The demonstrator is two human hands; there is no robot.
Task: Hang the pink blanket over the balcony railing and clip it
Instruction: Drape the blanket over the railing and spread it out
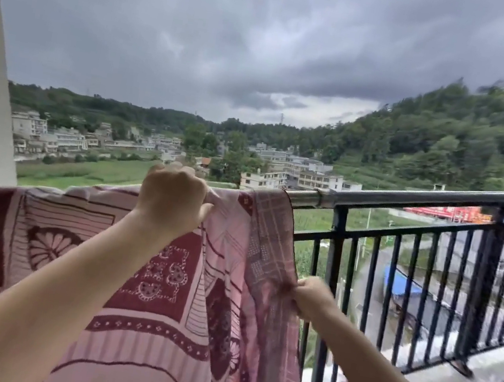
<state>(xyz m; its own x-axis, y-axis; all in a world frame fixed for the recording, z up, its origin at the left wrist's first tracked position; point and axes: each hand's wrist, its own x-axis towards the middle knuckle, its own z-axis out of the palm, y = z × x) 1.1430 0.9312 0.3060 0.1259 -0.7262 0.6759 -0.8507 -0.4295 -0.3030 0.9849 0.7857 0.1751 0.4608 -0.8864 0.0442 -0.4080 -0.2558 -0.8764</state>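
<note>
Woven pink blanket [155,324] draped over round metal railing [409,197]; left hand [172,201] grips top fold, right hand [312,297] pinches edge (patterned maroon).

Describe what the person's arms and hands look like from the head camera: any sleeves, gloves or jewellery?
Both forearms are bare as far as the frame shows; no sleeve edge is in view. The left hand and right hand wear no gloves. No watch, bracelet or ring is visible, though the right hand is slightly blurred.

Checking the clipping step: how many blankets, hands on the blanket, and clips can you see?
Pink blanket, draped over the railing: 1
Hands gripping it, left hand and right hand: 2
Clips: 0 visible
Total: 3
</note>
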